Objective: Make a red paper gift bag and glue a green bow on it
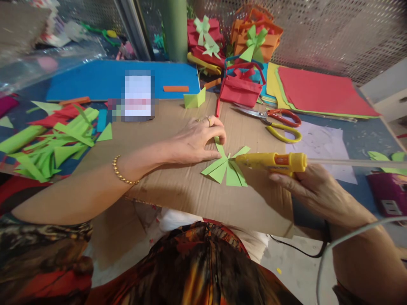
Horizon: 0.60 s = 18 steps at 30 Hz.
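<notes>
Nearest, short of the cardboard sheet [178,182]: one dark, orange-patterned garment [203,271]. Over the sheet's right part: right hand [307,186], fingers closed around the grip of one yellow hot-glue gun [270,162], partly hidden by it; nozzle at the centre of the bow, clear glue stick out of the rear. Flat on the sheet, right of its middle: one light-green paper bow [219,169], loops and tails fanned out. On the sheet, just left of and beyond the bow's centre: left hand [203,137], thumb tip on the bow, forefinger bent and apart from the thumb, other fingers curled. Left of the sheet, partly over its edge: heap of light-green paper scraps [60,144], red ones mixed in. On the sheet's far right: one pair of scissors [267,115], one handle red, one yellow. At the sheet's far edge: one folded green paper piece [194,100]; one red paper handbag [243,89]. Beyond the sheet: blue board [95,78], left; red-topped paper stack [324,91], right; orange paper handbag [257,36], farthest.
</notes>
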Tool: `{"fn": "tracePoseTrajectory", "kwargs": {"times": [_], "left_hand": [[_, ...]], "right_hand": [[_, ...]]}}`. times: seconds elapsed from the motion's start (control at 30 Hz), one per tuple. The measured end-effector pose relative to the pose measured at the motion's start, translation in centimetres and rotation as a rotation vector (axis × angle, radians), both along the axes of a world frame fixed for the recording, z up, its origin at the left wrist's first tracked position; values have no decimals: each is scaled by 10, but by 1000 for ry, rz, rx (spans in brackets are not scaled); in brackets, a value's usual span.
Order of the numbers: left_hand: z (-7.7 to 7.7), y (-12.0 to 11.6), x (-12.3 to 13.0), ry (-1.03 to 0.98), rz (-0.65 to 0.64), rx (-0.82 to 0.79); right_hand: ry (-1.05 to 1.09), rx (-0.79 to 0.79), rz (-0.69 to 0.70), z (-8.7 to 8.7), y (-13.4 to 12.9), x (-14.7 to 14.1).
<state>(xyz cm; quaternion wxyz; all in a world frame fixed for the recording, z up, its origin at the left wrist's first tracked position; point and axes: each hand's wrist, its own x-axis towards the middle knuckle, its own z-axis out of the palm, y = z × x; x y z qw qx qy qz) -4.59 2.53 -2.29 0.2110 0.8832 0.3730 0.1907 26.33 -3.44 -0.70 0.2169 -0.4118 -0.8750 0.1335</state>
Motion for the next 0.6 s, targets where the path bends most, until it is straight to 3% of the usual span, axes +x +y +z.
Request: {"fn": "tracePoseTrajectory", "kwargs": {"times": [0.6], "left_hand": [[-2, 0, 3, 12, 35, 28]], "right_hand": [[-1, 73, 67, 3, -1, -3]]}}
